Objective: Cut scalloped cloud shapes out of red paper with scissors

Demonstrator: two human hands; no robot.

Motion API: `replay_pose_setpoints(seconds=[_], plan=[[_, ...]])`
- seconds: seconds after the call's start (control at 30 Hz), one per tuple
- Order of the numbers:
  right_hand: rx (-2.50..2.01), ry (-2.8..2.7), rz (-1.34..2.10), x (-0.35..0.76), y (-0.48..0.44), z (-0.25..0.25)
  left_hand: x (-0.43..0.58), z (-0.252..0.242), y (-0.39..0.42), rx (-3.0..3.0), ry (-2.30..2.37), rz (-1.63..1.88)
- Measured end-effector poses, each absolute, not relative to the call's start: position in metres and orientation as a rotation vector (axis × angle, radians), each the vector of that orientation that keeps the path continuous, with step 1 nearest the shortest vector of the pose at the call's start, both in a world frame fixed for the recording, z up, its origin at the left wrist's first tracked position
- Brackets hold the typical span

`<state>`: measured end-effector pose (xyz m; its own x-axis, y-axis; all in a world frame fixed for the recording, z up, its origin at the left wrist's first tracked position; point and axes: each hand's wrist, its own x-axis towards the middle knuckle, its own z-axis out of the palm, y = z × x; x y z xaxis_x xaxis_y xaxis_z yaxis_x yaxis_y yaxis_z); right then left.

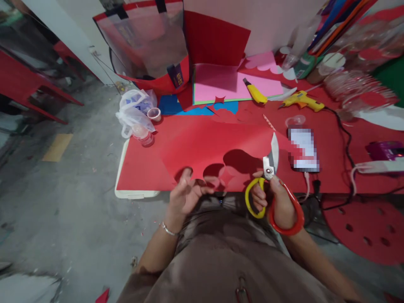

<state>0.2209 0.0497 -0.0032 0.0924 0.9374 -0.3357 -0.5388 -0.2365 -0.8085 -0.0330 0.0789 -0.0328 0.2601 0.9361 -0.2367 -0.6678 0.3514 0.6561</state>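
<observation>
In my right hand (279, 204) is a pair of scissors (274, 158) with one yellow and one red handle loop, its blades pointing away from me. My left hand (187, 195) is turned palm up at the table's front edge, fingers apart. Just above it lies a large sheet of red paper (202, 139) with rounded cut-outs along its near edge. A thin, blurred red paper scrap (227, 174) is by my left fingertips; whether they touch it I cannot tell.
On the red-covered table (135, 172) are a phone (304, 149), a yellow glue gun (304, 101), a yellow box cutter (255, 92) and pink sheets (217, 86). A plastic bag (135, 107) and small cups stand left. A red stool (362, 227) is at lower right.
</observation>
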Motion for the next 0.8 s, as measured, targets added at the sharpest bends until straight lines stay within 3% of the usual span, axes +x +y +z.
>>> replay_pose_setpoints(seconds=[0.1, 0.27, 0.6, 0.8], plan=[[-1.093, -0.502, 1.457, 0.205, 0.041, -0.003, -0.018, -0.027, 0.107, 0.603, 0.696, 1.276], [-1.117, -0.6, 1.492, 0.183, 0.036, -0.006, 0.043, -0.042, 0.111, 0.701, 0.766, 1.006], [-1.156, -0.721, 1.568, 0.199, 0.033, -0.015, 0.117, -0.012, 0.142, 0.354, 1.125, 1.377], [-1.137, -0.927, 1.449, 0.203, 0.039, -0.023, 0.123, -0.006, 0.134, 0.343, 1.306, 1.298]])
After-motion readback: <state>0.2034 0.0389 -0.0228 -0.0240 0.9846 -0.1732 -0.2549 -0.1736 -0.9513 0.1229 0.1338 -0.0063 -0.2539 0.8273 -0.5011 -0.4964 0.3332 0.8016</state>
